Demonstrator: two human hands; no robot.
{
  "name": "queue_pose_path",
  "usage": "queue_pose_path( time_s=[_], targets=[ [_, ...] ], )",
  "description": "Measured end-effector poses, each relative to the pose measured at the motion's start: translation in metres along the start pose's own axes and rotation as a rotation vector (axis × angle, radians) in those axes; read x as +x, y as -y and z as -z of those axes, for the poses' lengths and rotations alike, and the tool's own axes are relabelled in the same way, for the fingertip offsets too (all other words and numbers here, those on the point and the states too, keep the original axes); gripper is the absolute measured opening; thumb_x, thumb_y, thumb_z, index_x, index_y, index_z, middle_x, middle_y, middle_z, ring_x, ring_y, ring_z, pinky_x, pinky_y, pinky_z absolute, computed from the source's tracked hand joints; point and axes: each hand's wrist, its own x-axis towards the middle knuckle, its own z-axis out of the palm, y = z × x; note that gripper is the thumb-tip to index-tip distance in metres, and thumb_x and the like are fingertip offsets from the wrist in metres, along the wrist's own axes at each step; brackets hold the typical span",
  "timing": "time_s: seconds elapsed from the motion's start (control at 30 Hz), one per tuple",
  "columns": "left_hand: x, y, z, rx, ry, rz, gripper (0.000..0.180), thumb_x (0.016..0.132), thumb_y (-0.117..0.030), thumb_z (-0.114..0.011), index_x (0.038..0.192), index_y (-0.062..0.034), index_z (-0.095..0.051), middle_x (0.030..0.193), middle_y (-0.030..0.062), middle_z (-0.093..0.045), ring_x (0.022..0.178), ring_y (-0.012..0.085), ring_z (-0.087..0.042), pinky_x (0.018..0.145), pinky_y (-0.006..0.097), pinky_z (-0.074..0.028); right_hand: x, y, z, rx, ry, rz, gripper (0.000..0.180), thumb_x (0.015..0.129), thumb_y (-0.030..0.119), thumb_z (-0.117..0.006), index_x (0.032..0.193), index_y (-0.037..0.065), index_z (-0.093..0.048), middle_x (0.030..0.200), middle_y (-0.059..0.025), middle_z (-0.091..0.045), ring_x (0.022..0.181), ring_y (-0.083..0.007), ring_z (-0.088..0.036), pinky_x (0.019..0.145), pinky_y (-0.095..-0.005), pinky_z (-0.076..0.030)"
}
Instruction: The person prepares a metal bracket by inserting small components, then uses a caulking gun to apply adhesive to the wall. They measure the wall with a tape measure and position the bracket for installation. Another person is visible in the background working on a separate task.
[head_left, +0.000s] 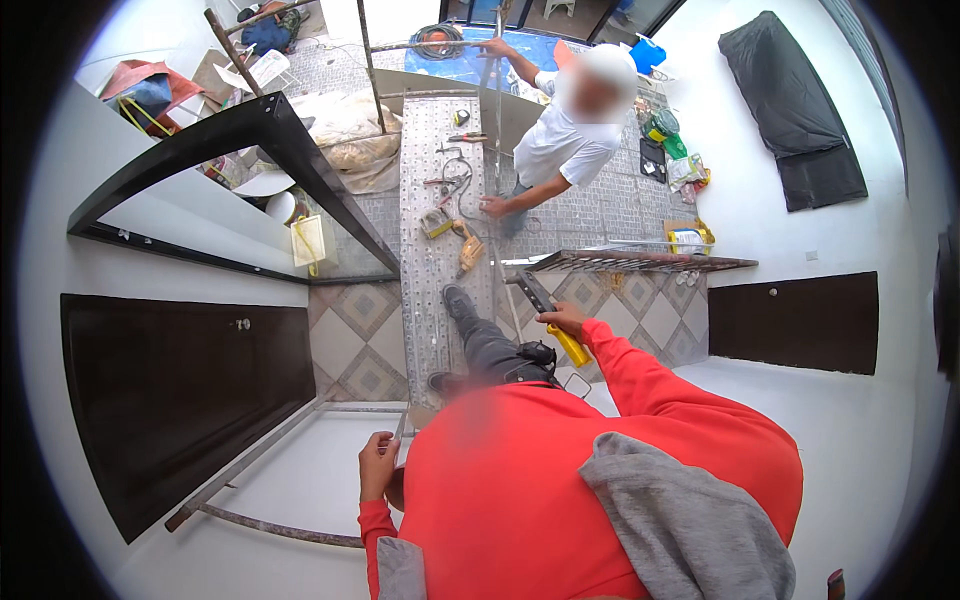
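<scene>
My right hand (566, 320) is closed around a long tool with a yellow end (569, 346) and a flat dark bar (536, 292); I cannot tell its exact kind. Low on the left, my left hand (377, 464) has its fingers curled at a thin metal scaffold tube (402, 424). My feet are on a perforated metal scaffold plank (425, 300). Farther along the plank lie a tan work glove (468, 247), a small box (435, 222), a loose cord (462, 172), pliers (467, 138) and a tape measure (460, 117).
A co-worker in a white shirt (555, 150) stands right of the plank, one hand on a scaffold pole (500, 80). A black frame (330, 185) juts in on the left above a dark door (190, 390). A rusty scaffold rail (280, 526) lies lower left.
</scene>
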Motion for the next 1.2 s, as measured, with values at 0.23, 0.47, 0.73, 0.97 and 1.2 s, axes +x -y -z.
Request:
queue_pose_path(
  time_s=[0.23,0.47,0.73,0.97,1.2],
  targets=[
    [0.104,-0.199,-0.034,0.179,0.180,-0.485,0.039,0.093,-0.016,-0.071,0.129,-0.0047,-0.061,0.094,0.0123,-0.073,0.083,0.0265,-0.072,0.076,0.037,-0.055,0.018,0.058,-0.024,0.656,0.434,0.166,0.022,0.095,0.030,-0.066,0.088,0.010,-0.060,0.066,0.0010,-0.053,0.058,-0.0109,-0.048,0.056,-0.0274,-0.038],
    [0.157,-0.343,-0.087,0.757,0.099,-0.954,0.072,0.092,-0.024,-0.070,0.155,-0.0100,-0.038,0.093,0.0126,-0.070,0.081,0.0315,-0.069,0.071,0.044,-0.052,0.001,0.098,-0.049,0.747,0.478,0.245,0.028,0.093,0.033,-0.065,0.100,0.007,-0.058,0.067,-0.0004,-0.050,0.061,-0.0116,-0.047,0.060,-0.0283,-0.037],
    [0.180,-0.358,-0.104,0.909,0.045,-0.967,0.079,0.091,-0.025,-0.071,0.159,-0.0090,-0.033,0.088,0.0112,-0.069,0.076,0.0299,-0.068,0.067,0.044,-0.051,-0.005,0.118,-0.043,0.743,0.513,0.248,0.024,0.094,0.033,-0.065,0.092,0.010,-0.057,0.067,-0.0003,-0.050,0.061,-0.0113,-0.047,0.059,-0.0276,-0.036],
    [0.183,-0.356,-0.100,0.829,0.093,-0.888,0.081,0.090,-0.022,-0.073,0.159,-0.0094,-0.032,0.086,0.0141,-0.068,0.078,0.0339,-0.068,0.068,0.046,-0.053,-0.005,0.122,-0.044,0.741,0.601,0.222,0.027,0.094,0.034,-0.067,0.084,0.012,-0.056,0.068,0.0002,-0.051,0.058,-0.0109,-0.047,0.056,-0.0278,-0.036],
    [0.193,-0.331,-0.086,0.342,-0.103,-0.746,0.020,0.090,-0.016,-0.074,0.104,-0.0048,-0.064,0.089,0.0111,-0.066,0.080,0.0305,-0.068,0.070,0.042,-0.052,-0.016,0.115,-0.059,0.576,0.611,0.132,0.027,0.094,0.033,-0.069,0.084,0.012,-0.055,0.068,0.0006,-0.054,0.058,-0.0103,-0.050,0.055,-0.0273,-0.039]
  ],
)
